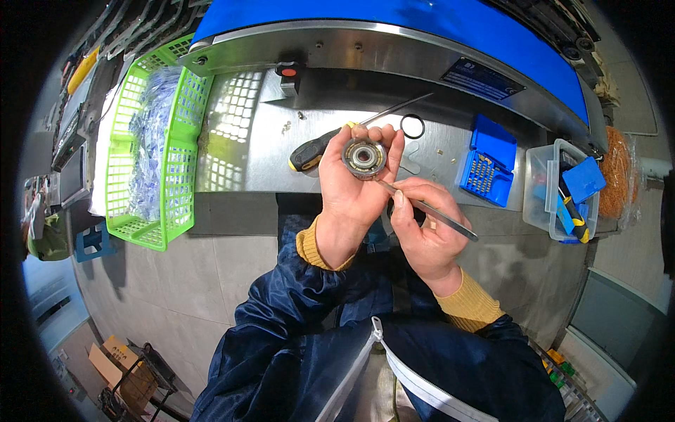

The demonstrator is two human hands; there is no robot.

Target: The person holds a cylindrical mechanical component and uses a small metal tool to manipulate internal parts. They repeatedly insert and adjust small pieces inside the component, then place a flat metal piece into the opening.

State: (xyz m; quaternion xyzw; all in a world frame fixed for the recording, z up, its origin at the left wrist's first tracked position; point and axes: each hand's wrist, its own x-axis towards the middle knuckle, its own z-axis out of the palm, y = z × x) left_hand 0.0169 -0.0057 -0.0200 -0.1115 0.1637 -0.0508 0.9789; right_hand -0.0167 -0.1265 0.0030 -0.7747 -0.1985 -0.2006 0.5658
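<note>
A round metal ball bearing (364, 157) rests face up in my left hand (344, 183), its fingers and thumb curled around the rim. My right hand (430, 232) pinches a slim pair of metal tweezers (444, 219), whose tip meets the bearing's lower edge. Just beyond my left hand, a screwdriver with a black and yellow handle (311, 152) lies on the steel worktop (281, 179), partly covered by my fingers. A thin black ring (413, 126) lies to the right of the screwdriver's shaft.
On the left stands a green plastic basket (179, 186) full of clear bags. A blue bit case (490, 160) lies open at right, near a clear bin (541, 186) of tools. Small screws (301, 115) dot the worktop. A steel-edged blue machine (394, 17) spans the back, above a red-button switch (287, 73).
</note>
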